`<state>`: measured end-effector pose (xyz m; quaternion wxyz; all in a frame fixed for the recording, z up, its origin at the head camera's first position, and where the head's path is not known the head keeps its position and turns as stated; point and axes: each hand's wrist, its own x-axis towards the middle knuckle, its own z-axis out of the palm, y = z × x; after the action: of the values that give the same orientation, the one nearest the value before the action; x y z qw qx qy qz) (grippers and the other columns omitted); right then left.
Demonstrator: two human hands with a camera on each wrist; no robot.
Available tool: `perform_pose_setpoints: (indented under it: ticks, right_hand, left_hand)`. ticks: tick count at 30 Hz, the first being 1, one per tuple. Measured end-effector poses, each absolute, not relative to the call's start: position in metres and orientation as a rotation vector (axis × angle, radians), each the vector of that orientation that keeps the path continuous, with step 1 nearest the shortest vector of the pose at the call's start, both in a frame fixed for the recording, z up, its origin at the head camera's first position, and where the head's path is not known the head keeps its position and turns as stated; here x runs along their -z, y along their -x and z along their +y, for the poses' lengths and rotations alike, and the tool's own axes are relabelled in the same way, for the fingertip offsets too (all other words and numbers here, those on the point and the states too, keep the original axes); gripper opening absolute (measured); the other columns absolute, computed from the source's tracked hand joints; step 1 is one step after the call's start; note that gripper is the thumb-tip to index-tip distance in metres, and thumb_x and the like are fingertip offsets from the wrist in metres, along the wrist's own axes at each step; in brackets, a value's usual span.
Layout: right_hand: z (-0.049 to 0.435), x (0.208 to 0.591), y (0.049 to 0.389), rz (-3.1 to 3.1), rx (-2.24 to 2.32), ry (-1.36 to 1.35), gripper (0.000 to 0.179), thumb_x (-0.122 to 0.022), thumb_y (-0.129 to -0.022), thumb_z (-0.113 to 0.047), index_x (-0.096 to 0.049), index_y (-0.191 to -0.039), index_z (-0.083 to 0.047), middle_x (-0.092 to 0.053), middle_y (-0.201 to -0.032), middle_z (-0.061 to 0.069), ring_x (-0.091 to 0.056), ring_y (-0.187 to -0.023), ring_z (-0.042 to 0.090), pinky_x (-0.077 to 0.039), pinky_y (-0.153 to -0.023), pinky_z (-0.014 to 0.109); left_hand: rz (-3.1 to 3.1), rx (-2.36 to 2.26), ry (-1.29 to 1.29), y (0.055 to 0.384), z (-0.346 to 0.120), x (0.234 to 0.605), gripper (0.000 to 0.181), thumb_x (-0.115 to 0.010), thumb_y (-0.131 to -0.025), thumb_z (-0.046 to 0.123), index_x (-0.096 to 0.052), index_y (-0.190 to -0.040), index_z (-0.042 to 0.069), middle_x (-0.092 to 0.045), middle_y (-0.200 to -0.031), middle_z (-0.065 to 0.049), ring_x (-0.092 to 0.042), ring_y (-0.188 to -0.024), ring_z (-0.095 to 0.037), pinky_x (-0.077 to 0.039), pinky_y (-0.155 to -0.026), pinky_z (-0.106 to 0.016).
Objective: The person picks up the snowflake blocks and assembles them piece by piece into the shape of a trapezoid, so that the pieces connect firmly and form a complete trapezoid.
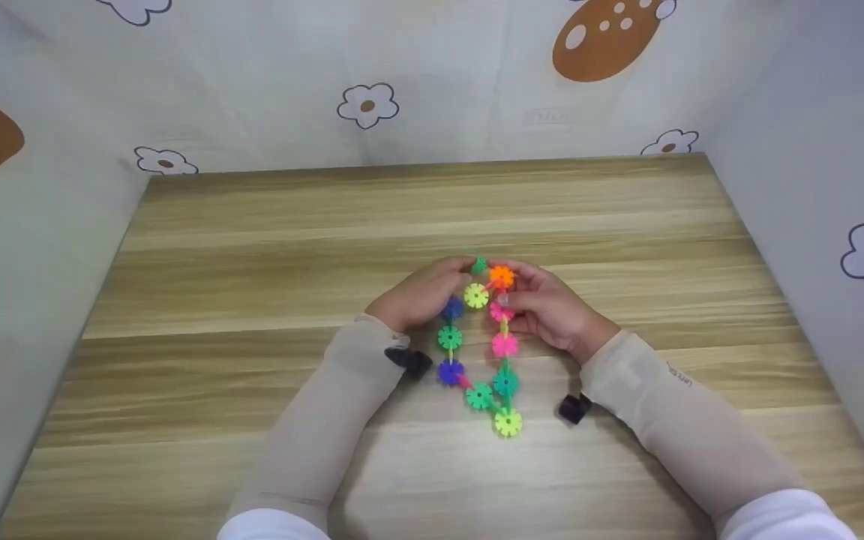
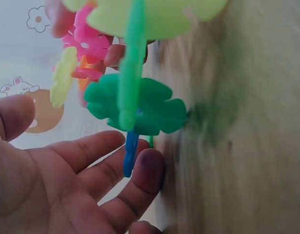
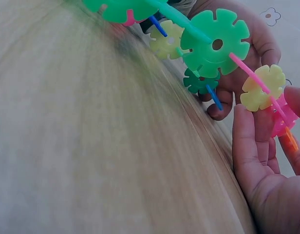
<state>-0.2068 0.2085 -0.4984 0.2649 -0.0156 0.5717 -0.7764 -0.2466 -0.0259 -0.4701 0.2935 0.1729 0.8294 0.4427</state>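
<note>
A chain of coloured plastic snowflake discs, slotted together edge to edge, forms a long loop shape; its near end is a yellow-green disc. My right hand pinches a pink disc on the chain's right side with thumb and fingers. Just beyond that grip are an orange disc and a yellow disc. At the left side's far part, my left hand has its fingers extended beside a blue disc, fingertips right at its edge. A small green disc shows by the left fingertips.
The chain and hands are over a wood-grain table. A patterned cloth wall stands behind it, with more cloth at both sides. Black wrist cameras hang under both sleeves.
</note>
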Motion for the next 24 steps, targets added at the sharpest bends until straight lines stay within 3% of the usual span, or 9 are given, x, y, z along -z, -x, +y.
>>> perform_pose_setpoints:
  ticks: [7,11,20,24]
  right_hand:
    - [0.207,0.498,0.206,1.543,2.104,0.017,0.071,-0.06,-0.098,0.005,-0.034,-0.163,-0.009,-0.061,-0.115,0.006,-0.069,-0.08,0.014,-0.063,-0.073,0.03]
    - [0.207,0.498,0.205,1.546,2.107,0.006,0.072,-0.06,-0.098,0.005,-0.034,-0.163,-0.009,-0.061,-0.113,0.006,-0.07,-0.08,0.015,-0.063,-0.074,0.031]
    - [0.207,0.498,0.206,1.539,2.112,0.013,0.07,-0.06,-0.098,0.005,-0.035,-0.163,-0.008,-0.063,-0.107,0.005,-0.07,-0.079,0.015,-0.064,-0.074,0.032]
    - [0.207,0.498,0.206,1.537,2.109,0.023,0.07,-0.061,-0.098,0.005,-0.036,-0.162,-0.009,-0.063,-0.106,0.005,-0.07,-0.08,0.015,-0.064,-0.075,0.033]
  left_hand:
    - [2.324,-1.192,-0.397,0.247,-0.037,0.472,0.051,-0.039,-0.107,0.025,-0.054,-0.153,0.009,-0.053,-0.158,-0.006,-0.044,-0.148,-0.024,-0.032,-0.126,-0.045]
    - [2.371,-1.067,-0.391,0.247,-0.041,0.47,0.041,-0.045,-0.109,0.019,-0.064,-0.143,0.009,-0.061,-0.148,-0.008,-0.057,-0.131,-0.027,-0.042,-0.118,-0.047]
    - [2.437,-0.894,-0.463,0.247,-0.043,0.467,0.032,-0.052,-0.104,0.005,-0.071,-0.128,0.014,-0.065,-0.139,-0.006,-0.058,-0.126,-0.024,-0.044,-0.115,-0.046]
    - [2.472,-0.835,-0.479,0.247,-0.044,0.469,0.037,-0.052,-0.096,-0.005,-0.069,-0.122,0.015,-0.068,-0.126,-0.005,-0.059,-0.111,-0.025,-0.05,-0.103,-0.043]
